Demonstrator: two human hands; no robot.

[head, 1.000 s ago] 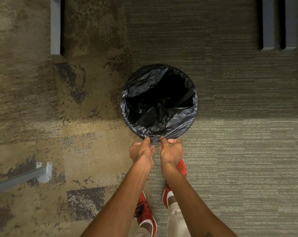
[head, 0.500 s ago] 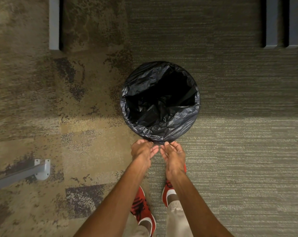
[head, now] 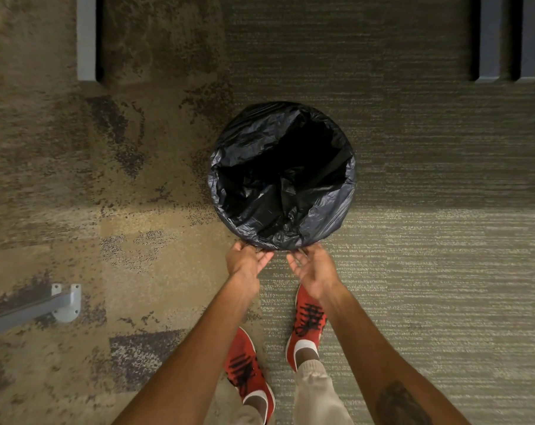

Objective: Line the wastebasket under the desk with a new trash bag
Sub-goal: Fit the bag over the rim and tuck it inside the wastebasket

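Wastebasket on carpet — black trash bag folded over rim, lining apparently done; left hand and right hand open, empty — return under desk remains.

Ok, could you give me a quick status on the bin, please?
Left hand and right hand open, no grip, at near rim. Crinkled black plastic trash bag folded over round wastebasket. Nothing in the way.

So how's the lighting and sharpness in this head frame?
Head view: sharp overall; a brighter band of light crosses the carpet below the trash bag, the top sits in shadow, and the bag's interior is near-black, detail lost; slight sheen on its folds.
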